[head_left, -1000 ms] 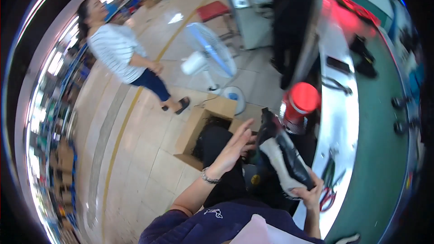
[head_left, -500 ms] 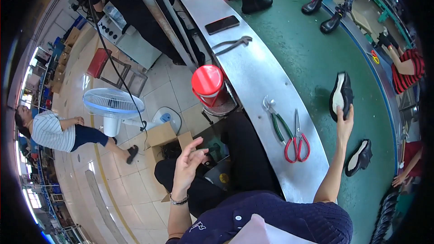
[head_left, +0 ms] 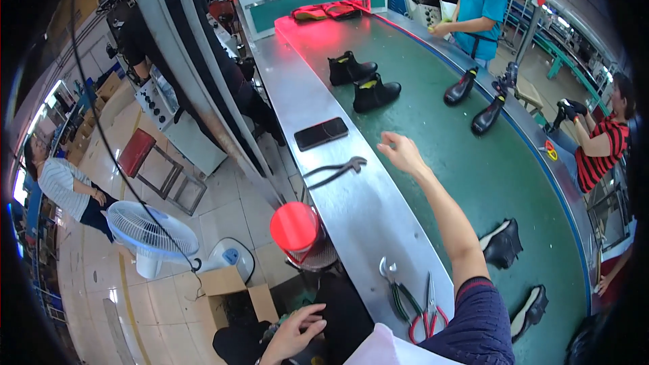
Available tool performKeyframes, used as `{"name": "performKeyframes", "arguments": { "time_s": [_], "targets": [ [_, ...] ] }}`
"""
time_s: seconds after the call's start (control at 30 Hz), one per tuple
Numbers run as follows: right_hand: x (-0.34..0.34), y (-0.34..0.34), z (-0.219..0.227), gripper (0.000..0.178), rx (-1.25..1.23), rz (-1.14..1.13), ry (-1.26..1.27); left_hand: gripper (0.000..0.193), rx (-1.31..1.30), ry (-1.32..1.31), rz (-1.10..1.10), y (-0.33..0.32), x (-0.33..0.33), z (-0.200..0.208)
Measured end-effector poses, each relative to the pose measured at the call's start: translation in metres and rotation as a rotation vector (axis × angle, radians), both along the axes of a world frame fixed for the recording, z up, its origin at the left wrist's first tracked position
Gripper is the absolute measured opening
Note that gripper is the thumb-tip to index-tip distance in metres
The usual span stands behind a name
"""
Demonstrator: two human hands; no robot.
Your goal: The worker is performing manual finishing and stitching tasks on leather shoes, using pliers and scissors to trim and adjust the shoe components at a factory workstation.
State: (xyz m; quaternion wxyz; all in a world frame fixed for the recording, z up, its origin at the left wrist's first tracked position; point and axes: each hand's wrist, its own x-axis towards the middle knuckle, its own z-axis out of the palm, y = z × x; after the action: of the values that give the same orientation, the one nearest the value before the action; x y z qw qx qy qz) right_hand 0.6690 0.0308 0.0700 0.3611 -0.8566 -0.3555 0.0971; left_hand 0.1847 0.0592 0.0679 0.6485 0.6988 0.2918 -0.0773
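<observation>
**A:** Where is the right hand (head_left: pixel 403 153) just now?

**B:** Near the middle of the frame, arm stretched out over the inner edge of the green conveyor belt (head_left: pixel 473 162). Its fingers are loosely spread and hold nothing.

**A:** And what lies closest to it?

**B:** The black pincers (head_left: pixel 336 170) on the steel bench strip (head_left: pixel 365 216), just to the left of and slightly below the fingers in the picture. Their long axis runs roughly left to right, tilting up toward the right, so the jaw end points toward the hand. The black phone (head_left: pixel 321 133) lies a little further up-left, apart from both.

**A:** Any footwear within reach?

**B:** Two black ankle boots (head_left: pixel 362 81) stand upper centre, well beyond the fingertips. Another black shoe (head_left: pixel 501 243) lies on the belt at lower right, beside the forearm, and one more (head_left: pixel 529 311) sits below it.

**A:** The left hand (head_left: pixel 295 331)?

**B:** Low at the bottom edge, resting in the lap with fingers gently curled; I can't tell if it grips anything. It is well apart from the pincers, so the right hand is clearly nearer. Pliers (head_left: pixel 399 290) and red-handled scissors (head_left: pixel 429 307) lie on the steel near the bottom.
</observation>
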Motion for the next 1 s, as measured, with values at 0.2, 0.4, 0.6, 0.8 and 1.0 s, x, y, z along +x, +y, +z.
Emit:
{"name": "performKeyframes", "arguments": {
  "time_s": [0.2, 0.4, 0.6, 0.8, 1.0],
  "targets": [
    [0.131, 0.145, -0.053, 0.078, 0.094, -0.118, -0.511, 0.06, -0.31, 0.255, 0.166, 0.019, -0.009, -0.055],
    [0.146, 0.165, -0.062, 0.054, -0.012, -0.21, -0.382, 0.042, -0.256, 0.044, 0.268, 0.015, 0.01, -0.005],
    [0.166, 0.112, -0.086, 0.031, 0.329, -0.333, -0.534, 0.043, -0.231, 0.075, 0.289, 0.022, 0.009, 0.038],
    [0.089, 0.004, 0.024, 0.029, 0.491, -0.186, -0.06, 0.044, -0.176, -0.08, 0.193, -0.004, -0.028, 0.03],
    [-0.117, -0.094, 0.153, 0.031, 0.404, 0.042, 0.139, 0.067, 0.168, -0.266, -0.054, -0.021, -0.012, 0.054]
  ]
}}
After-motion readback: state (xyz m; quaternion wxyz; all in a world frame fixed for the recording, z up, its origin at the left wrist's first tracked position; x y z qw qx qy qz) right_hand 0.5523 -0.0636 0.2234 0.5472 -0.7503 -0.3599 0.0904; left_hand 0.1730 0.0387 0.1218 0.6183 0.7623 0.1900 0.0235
